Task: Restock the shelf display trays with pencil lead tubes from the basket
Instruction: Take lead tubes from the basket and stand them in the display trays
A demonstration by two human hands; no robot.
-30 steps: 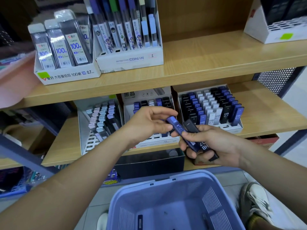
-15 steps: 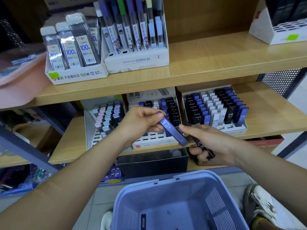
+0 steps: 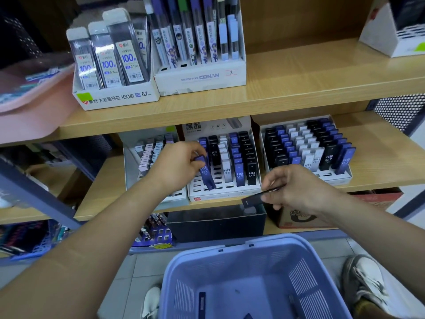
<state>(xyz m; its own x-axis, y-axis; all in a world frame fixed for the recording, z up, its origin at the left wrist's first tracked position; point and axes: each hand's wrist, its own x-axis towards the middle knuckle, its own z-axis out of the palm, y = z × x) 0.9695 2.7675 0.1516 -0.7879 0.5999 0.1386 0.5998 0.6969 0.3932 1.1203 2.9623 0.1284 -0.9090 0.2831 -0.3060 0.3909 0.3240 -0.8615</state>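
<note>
- Your left hand (image 3: 180, 166) reaches forward, and the bare forearm comes in from the lower left. Thumb and fingers pinch a blue tube (image 3: 205, 172) near its top end, and the tube hangs tilted.
- Your right hand (image 3: 299, 192) is lower, with its back up. The curled fingers grip a black tube (image 3: 254, 199) which points left.
- The two hands do not touch.
</note>
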